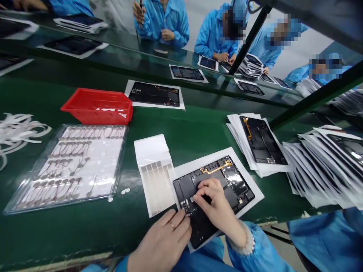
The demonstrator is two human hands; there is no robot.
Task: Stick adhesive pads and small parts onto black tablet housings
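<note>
Black tablet shell [198, 223] lies slanted on white paper [210, 159] near the worktop [85, 230] edge. Right hand [214, 202] bent over it, grip drawn in at the fingertips; cannot tell whether anything small is pinched. Left hand [166, 238]: grip released, fingers resting over the shell's left edge. Risks, as judged: uneven pressing could slide the paper and turn the shell; a slip could scrape the circuit board [186, 208]; left knuckles could drag the sticker sheet [157, 190].
</note>
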